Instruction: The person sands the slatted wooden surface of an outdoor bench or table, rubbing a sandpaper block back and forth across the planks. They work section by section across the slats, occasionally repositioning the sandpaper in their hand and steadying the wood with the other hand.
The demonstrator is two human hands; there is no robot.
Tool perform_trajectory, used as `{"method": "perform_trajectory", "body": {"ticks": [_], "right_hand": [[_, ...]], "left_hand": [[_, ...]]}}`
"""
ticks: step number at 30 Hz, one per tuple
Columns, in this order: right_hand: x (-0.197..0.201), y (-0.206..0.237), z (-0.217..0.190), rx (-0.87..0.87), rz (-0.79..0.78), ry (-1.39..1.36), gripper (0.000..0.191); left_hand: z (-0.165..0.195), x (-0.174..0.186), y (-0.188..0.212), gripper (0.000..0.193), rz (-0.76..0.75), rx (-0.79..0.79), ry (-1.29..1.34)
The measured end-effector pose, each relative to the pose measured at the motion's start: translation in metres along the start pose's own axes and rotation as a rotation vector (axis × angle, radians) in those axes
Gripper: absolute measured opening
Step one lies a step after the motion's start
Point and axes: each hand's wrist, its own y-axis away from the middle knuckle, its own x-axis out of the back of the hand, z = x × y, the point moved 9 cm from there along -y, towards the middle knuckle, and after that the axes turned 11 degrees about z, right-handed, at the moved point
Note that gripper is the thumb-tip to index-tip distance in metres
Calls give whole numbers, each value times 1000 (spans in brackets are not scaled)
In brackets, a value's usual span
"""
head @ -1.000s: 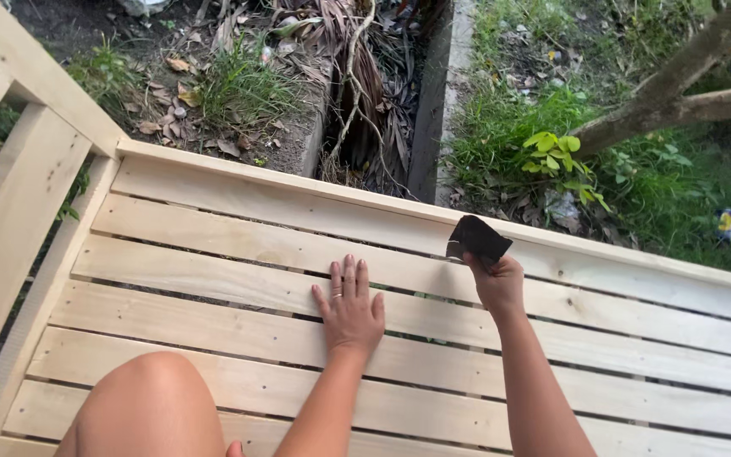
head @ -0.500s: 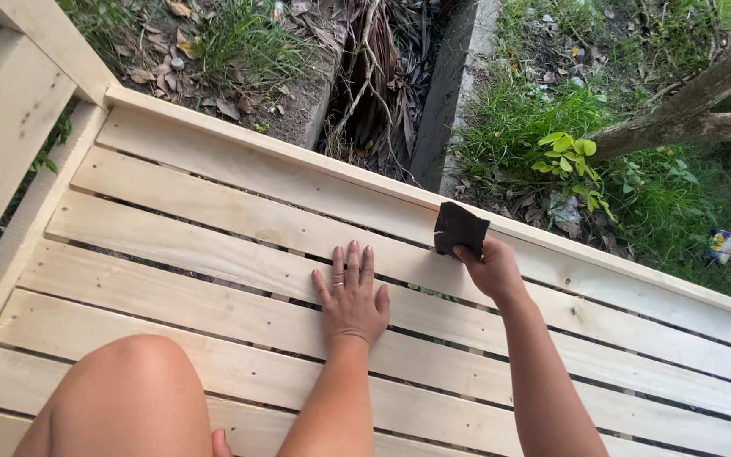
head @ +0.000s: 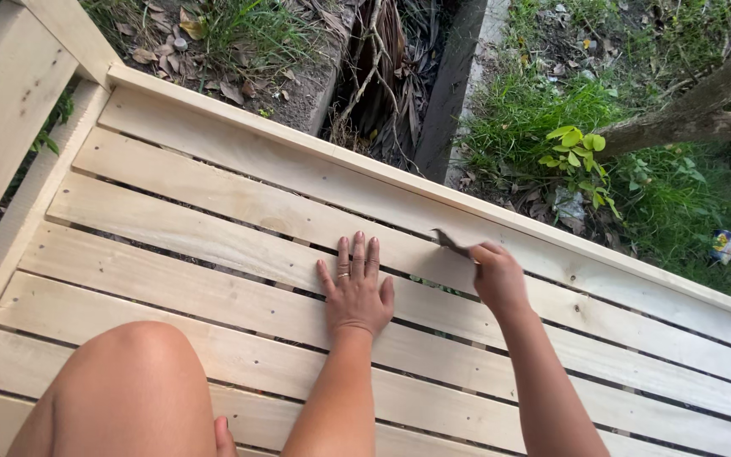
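My left hand lies flat, fingers spread, on a pale wooden slat of a slatted wooden platform. A ring shows on one finger. My right hand sits just to the right of it, closed around a small dark sheet, likely sandpaper, whose edge pokes out to the left and touches the slat near the platform's far rail. My bare knee fills the lower left.
A raised wooden rail borders the platform on the left. Beyond the far edge are soil, dry leaves, roots, a concrete curb, grass, a tree trunk and a small can.
My right hand has lowered the dark sheet from held up in the air down onto the slat. The view has shifted slightly; my left hand stays flat in place.
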Motion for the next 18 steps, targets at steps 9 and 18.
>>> {"method": "perform_trajectory", "body": {"ticks": [9, 18], "right_hand": [[-30, -6, -30, 74, 77, -141, 28], [-37, -9, -44, 119, 126, -147, 31]], "left_hand": [[-2, 0, -2, 76, -7, 2, 16], [0, 3, -4, 76, -46, 2, -15]]}}
